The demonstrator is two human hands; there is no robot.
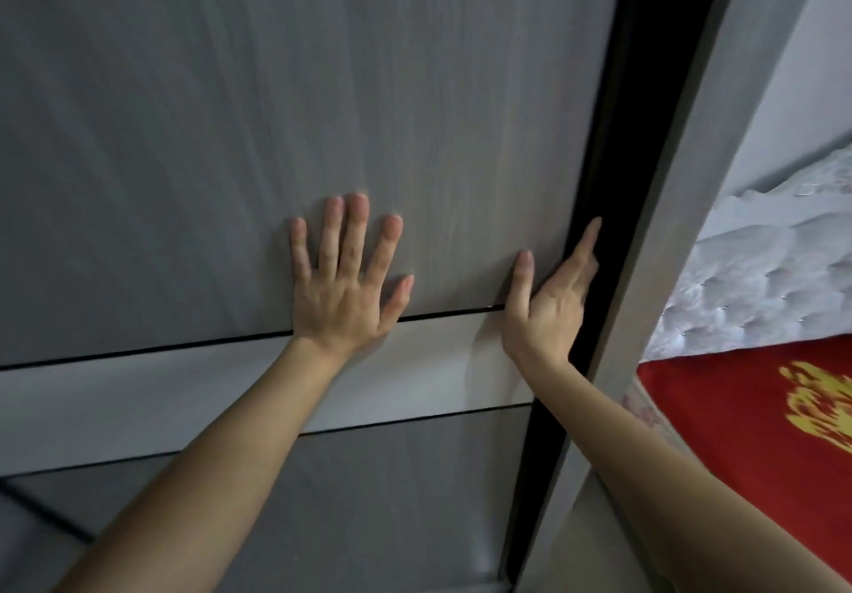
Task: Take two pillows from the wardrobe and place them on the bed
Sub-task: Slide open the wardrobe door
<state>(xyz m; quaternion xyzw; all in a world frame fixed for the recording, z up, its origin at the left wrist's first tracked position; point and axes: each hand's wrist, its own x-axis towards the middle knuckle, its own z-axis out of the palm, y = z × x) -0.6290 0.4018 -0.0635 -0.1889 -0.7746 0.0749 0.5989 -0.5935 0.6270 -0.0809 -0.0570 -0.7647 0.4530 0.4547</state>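
Touching the wardrobe door [230, 108], left hand [346, 302] flat, right hand [548, 306] at edge

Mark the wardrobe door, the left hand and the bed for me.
wardrobe door [276, 85], head view, bare grey upper panel.
left hand [343, 293], head view, back of the hand.
bed [760, 279], head view, white quilted cover.

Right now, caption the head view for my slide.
Left hand flat on the grey wardrobe door, right hand at its edge by the dark gap.
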